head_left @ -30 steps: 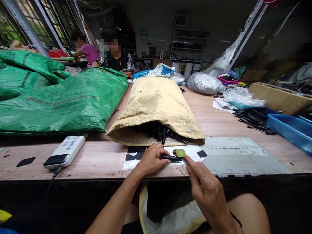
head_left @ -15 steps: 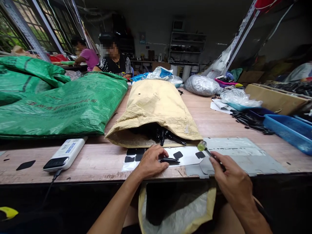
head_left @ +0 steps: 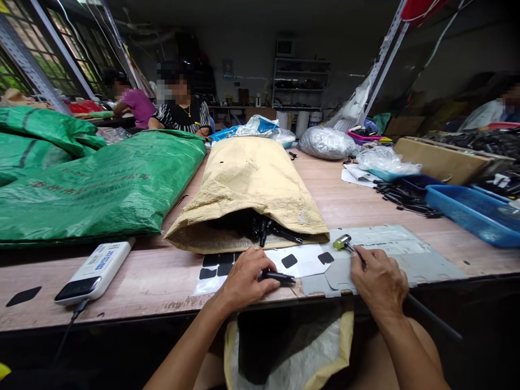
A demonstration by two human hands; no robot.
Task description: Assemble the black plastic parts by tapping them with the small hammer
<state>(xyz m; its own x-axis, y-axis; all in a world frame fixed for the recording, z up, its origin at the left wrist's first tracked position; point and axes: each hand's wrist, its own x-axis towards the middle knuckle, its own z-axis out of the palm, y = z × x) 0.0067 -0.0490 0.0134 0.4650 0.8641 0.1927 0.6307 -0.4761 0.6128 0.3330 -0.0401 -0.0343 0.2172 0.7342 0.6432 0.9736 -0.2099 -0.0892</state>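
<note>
My left hand [head_left: 248, 277] is closed round a black pen-like part [head_left: 278, 277] near the table's front edge. My right hand [head_left: 378, 281] grips a small hammer [head_left: 343, 242] with a yellow-green face; its head rests low over the grey sheet [head_left: 390, 254]. Beyond my left hand lies a cream sack [head_left: 255, 173], its open mouth showing black parts [head_left: 264, 230]. A white strip [head_left: 304, 261] with dark rounded squares lies before it. Below the table edge hangs another open sack [head_left: 345, 341].
A green sack [head_left: 101, 184] and a white power bank [head_left: 97, 271] with a cable are on the left. On the right are a blue tray [head_left: 475, 214], loose black parts [head_left: 406, 200] and a cardboard box [head_left: 442, 160]. People sit further back.
The hammer head has come down towards the grey sheet, and my right hand has turned over its handle. My left hand and the black part have shifted slightly nearer the edge. The view has swung slightly.
</note>
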